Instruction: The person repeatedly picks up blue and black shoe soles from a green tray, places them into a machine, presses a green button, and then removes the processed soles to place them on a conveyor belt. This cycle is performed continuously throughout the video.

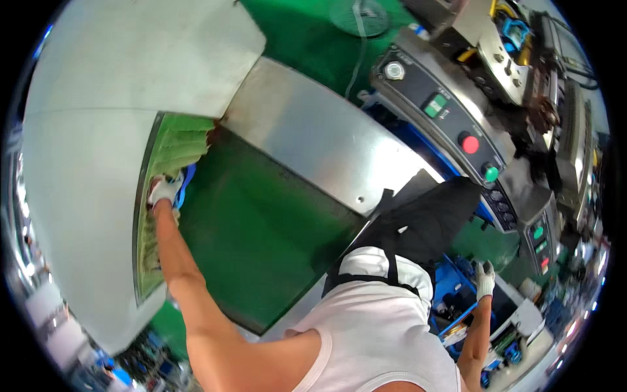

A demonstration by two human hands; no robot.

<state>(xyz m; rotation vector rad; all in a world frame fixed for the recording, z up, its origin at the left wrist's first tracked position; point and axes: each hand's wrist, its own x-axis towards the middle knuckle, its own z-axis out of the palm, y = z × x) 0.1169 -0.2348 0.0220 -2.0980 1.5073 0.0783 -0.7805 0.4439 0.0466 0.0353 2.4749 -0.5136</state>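
Note:
My left hand (162, 191), in a white glove, reaches into an opening in a large pale machine housing. Its fingers look curled around something that I cannot make out. A blue curved band (185, 185) shows right beside it. Yellow-green flaps (176, 140) hang along the opening around that hand. My right hand (484, 279), also in a white glove, is out to the right near a blue crate (450, 277). Its fingers are stretched out, with nothing visible in them.
The pale housing (78, 196) fills the left side. A metal plate (313, 134) runs across the middle beside the green surface (261, 222). At the right stands a machine with a control panel (444, 111) bearing a red button (469, 143). A floor fan (359, 14) is at the top.

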